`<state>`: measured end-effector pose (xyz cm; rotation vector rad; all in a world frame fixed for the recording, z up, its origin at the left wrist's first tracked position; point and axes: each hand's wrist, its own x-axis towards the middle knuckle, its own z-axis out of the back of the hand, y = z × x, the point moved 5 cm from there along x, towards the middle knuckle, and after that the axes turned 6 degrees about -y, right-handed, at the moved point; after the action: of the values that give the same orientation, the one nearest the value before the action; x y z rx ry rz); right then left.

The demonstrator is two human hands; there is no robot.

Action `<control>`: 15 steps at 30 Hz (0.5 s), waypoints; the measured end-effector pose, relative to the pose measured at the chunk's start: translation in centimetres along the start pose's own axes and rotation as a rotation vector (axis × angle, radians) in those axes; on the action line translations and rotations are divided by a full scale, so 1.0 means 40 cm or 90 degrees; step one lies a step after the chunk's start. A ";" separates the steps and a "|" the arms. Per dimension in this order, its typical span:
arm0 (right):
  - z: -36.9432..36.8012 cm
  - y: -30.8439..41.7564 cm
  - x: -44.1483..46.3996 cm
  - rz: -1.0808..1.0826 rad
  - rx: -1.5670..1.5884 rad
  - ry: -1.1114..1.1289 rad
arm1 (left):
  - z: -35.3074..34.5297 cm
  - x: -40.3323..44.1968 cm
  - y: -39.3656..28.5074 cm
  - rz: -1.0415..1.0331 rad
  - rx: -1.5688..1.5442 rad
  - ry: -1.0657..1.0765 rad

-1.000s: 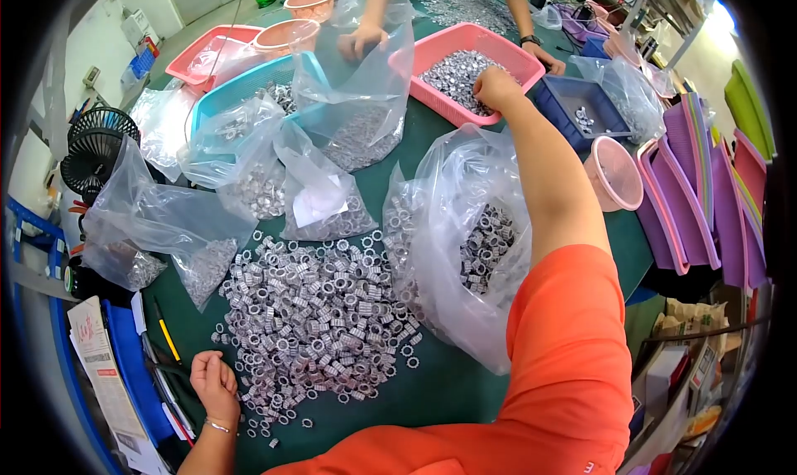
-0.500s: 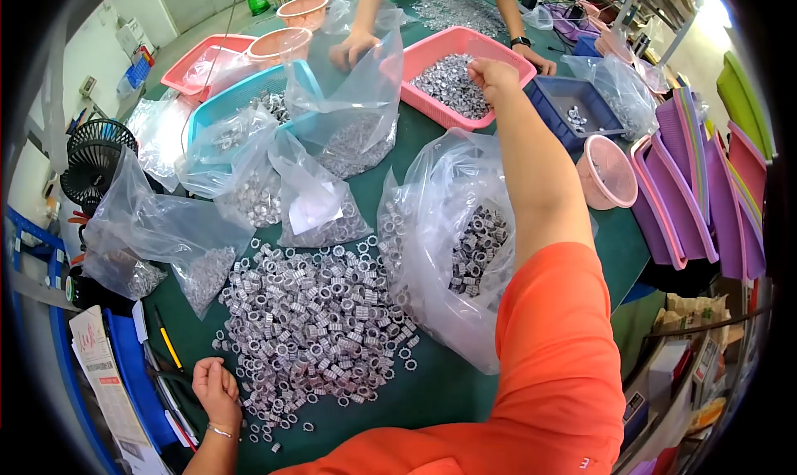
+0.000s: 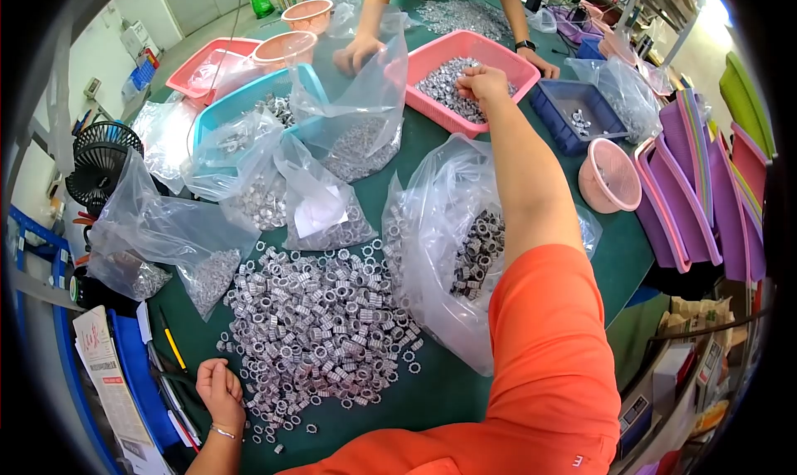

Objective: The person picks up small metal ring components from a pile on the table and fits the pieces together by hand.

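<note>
My right hand (image 3: 484, 83) reaches across the table over a pink basket (image 3: 432, 114) of small silvery metal parts (image 3: 449, 86). Its fingers are drawn together at the parts, and whatever is between them is too small to make out. Close to the near edge, my left hand (image 3: 220, 394) rests on the green table with its fingers curled in and nothing visible in them. Beside it spreads a large pile of grey toothed metal rings (image 3: 320, 325). Below my right arm lies an open clear plastic bag (image 3: 440, 226) of similar rings, partly hidden by the sleeve.
Filled plastic bags (image 3: 212, 267) and a turquoise basket (image 3: 311, 80) stand left. A blue tray (image 3: 564, 134), a pink round basket (image 3: 608, 176) and purple baskets (image 3: 672, 197) are right. A co-worker's hand (image 3: 359, 53) touches a bag opposite. A black fan (image 3: 104, 155) stands far left.
My right hand has shifted slightly left over the pink basket, its fingers still drawn together. The view has moved a little. My left hand keeps its place by the pile.
</note>
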<state>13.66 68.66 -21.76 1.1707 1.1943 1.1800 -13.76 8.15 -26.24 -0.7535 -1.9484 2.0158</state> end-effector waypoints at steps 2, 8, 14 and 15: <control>-0.001 0.003 -0.005 -0.003 0.032 -0.004 | 0.000 -0.001 -0.002 0.000 0.000 -0.001; -0.003 0.002 -0.006 -0.019 0.088 -0.009 | -0.002 -0.003 -0.005 0.005 -0.003 -0.007; -0.003 0.010 -0.015 -0.030 0.081 -0.013 | -0.001 -0.003 -0.003 0.001 0.001 -0.008; -0.003 0.011 -0.020 -0.030 0.075 -0.015 | 0.000 -0.002 -0.003 0.001 0.001 -0.008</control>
<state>13.51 67.90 -21.30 1.2343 1.2805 1.0692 -13.70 8.12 -26.11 -0.7434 -1.9530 2.0280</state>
